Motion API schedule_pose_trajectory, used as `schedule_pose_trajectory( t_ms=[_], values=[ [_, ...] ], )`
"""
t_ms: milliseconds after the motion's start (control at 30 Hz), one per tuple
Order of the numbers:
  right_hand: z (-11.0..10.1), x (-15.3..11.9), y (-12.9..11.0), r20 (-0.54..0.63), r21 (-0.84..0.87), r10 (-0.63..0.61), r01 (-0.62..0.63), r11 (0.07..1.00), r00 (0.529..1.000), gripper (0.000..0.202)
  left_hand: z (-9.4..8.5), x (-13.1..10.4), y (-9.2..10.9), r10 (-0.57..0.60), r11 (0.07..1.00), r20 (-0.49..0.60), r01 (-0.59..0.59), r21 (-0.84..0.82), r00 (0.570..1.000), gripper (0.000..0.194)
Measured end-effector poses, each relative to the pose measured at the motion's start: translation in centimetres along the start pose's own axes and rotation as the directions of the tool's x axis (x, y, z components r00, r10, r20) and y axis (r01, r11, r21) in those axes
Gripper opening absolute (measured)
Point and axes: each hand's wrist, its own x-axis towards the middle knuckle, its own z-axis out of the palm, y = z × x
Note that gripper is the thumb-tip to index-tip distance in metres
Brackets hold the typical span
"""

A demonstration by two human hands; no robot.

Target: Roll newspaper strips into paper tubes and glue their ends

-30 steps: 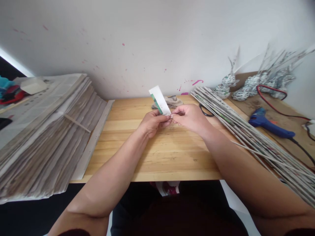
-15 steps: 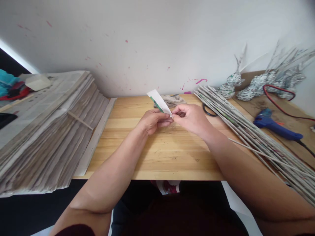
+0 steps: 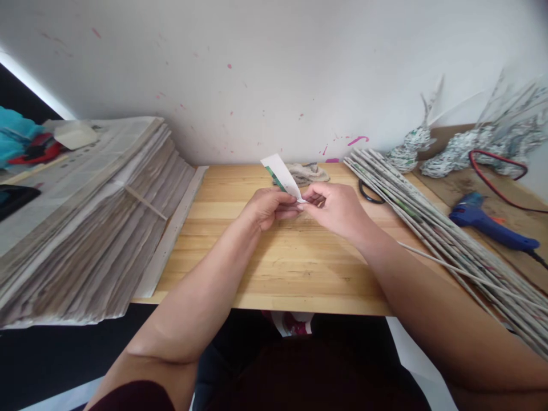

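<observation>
Between my two hands is a strip of paper (image 3: 283,173), white with a green printed edge, its free end pointing up and away to the left. My left hand (image 3: 272,208) pinches the near end between thumb and fingers. Close against it, my right hand (image 3: 329,204) grips the same end, where the paper looks narrow and rolled or folded. Both hands are just above the wooden table (image 3: 274,274). Behind them lies a crumpled grey cloth (image 3: 309,173).
A tall stack of newspapers (image 3: 107,222) fills the left side. On the right are a bundle of rolled paper sticks (image 3: 436,234), black scissors handles (image 3: 370,194), a blue glue gun (image 3: 492,225) on cardboard, and woven paper figures (image 3: 454,154) by the wall.
The view has shifted slightly left, so things appear further right. Both hands keep hold of the paper strip, and its near end is turned a little between the fingers.
</observation>
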Motion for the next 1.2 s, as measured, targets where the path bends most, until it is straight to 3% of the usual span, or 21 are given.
schedule_pose_trajectory(
  t_ms=[367, 667, 1200],
  values=[
    [0.4, -0.1, -0.2, -0.044, 0.016, 0.043, -0.042, 0.999, 0.998, 0.004, -0.1, 0.1, 0.2, -0.019, 0.999, -0.017, 0.019, 0.038, 1.0, 0.011],
    [-0.5, 0.2, -0.2, -0.098, 0.111, 0.102, -0.091, 0.99, 0.99, 0.005, -0.5, -0.2, -0.3, 0.083, 0.993, 0.233, -0.061, -0.098, 0.969, 0.015],
    [-0.3, 0.2, -0.2, -0.076, 0.182, 0.112, -0.096, 0.979, 0.991, 0.004, -0.1, 0.2, -0.6, 0.106, 0.987, 0.161, -0.085, -0.134, 0.981, 0.015]
  ],
)
